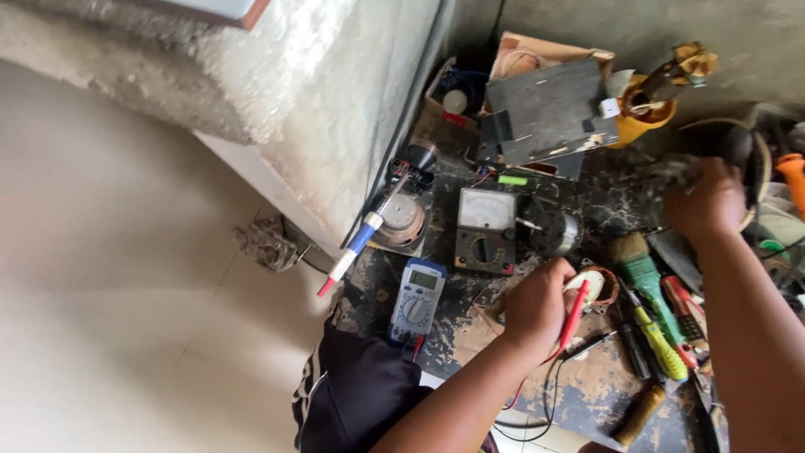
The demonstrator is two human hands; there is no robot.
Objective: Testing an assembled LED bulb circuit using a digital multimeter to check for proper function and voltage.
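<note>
Your left hand (537, 310) clenched on red probe (575, 317), pen-style for aiming; right hand (711, 200) grasping dark motor part (738, 147), steadying it far right above surface (587, 382).

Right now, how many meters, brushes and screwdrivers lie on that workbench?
Meters: 2, a blue digital one and a black needle-dial one.
Brushes: 1, green-handled.
Screwdrivers: 1, yellow-and-green handle.
Total: 4.
</note>
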